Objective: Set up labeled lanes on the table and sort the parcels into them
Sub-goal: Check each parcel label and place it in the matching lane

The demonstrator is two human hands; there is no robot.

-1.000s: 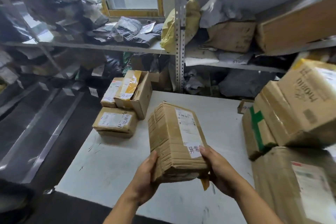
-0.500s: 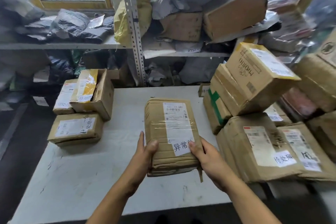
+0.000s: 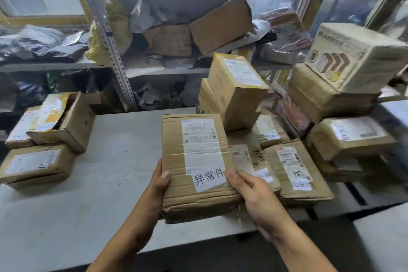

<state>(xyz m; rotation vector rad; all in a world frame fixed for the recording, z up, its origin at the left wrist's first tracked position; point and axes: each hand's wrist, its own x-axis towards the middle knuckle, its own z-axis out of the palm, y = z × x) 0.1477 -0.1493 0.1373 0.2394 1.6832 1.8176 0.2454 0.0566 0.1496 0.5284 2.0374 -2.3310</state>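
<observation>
The fingers of both hands are hidden behind the parcel (image 3: 194,168); the right-hand stack (image 3: 344,86) is motion-blurred.

A single wide-angle camera sits on the person's head and looks forward and down. It is close to the work: both forearms enter from the bottom edge, and the left hand (image 3: 159,180) and right hand (image 3: 254,192) appear large in the lower middle, on either side of a cardboard parcel (image 3: 194,165). The pale surface (image 3: 106,161) fills the middle band, seen from its near edge across to the far one. Beyond it the view faces metal shelving (image 3: 114,57) straight on, with windows at the upper corners. Straight lines bow toward the frame edges, and the right side is blurred. There is no second view to share ground with.
</observation>
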